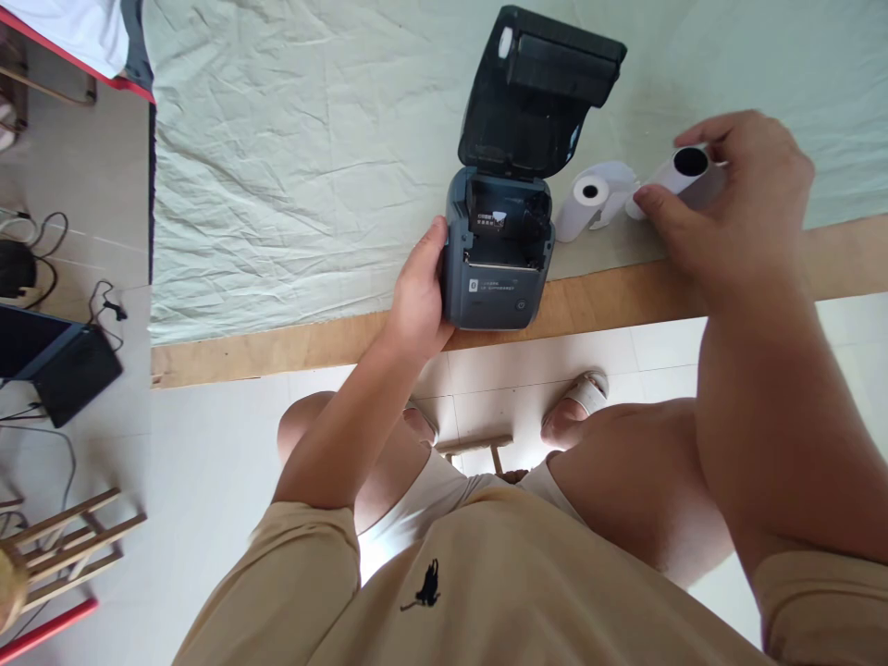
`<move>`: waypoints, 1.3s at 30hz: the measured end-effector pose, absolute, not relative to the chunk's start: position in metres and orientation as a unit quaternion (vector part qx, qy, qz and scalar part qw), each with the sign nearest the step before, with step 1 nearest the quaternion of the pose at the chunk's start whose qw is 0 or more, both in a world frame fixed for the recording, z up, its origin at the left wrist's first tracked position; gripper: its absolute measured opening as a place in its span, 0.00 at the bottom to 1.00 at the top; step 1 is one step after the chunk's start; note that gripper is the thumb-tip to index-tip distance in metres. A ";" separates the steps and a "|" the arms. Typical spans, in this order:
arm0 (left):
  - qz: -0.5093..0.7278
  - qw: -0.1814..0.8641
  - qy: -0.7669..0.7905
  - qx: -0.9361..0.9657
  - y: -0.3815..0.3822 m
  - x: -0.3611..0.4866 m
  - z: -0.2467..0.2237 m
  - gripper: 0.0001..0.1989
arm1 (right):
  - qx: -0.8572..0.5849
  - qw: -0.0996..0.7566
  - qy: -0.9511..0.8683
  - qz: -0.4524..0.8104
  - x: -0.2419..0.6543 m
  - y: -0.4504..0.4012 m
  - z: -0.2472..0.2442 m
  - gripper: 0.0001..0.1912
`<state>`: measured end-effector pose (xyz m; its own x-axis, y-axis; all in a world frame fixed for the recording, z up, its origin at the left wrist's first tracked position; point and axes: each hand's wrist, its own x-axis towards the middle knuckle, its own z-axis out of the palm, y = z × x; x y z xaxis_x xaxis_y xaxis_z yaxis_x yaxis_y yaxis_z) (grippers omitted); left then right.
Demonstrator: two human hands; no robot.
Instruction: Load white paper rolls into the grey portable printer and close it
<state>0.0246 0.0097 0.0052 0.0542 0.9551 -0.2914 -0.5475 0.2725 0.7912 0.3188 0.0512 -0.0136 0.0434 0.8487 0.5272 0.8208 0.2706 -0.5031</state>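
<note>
A dark portable label printer [500, 294] stands at the table's front edge, its lid [545, 92] swung up and back. The paper bay inside shows a small printed label and holds no roll. My left hand [422, 291] grips the printer's left side, thumb along the casing. To the right, my right hand [742, 194] is closed round a white paper roll [672, 180] with a wide dark core, thumb in front and fingers behind. Between the printer and that hand stands a thinner paper roll [581, 211] with a small core, a loose strip of paper curling from it.
A wrinkled pale green cloth [298, 166] covers the table, with a bare wooden edge [277, 350] along the front. On the floor at left lie a dark flat device [76, 370], cables and a wooden stool [76, 546]. My legs are below the edge.
</note>
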 end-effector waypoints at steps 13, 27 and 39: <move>0.528 0.674 0.397 0.331 0.005 0.018 0.000 0.13 | -0.387 0.483 -0.782 0.079 0.217 0.018 0.045 0.16; 0.527 0.684 0.381 0.329 0.001 0.020 0.004 0.17 | -0.372 0.437 -0.818 0.029 0.202 0.022 0.028 0.12; 0.504 0.648 0.422 0.384 0.000 0.013 0.008 0.25 | -0.426 0.529 -0.732 0.058 0.217 0.022 0.022 0.21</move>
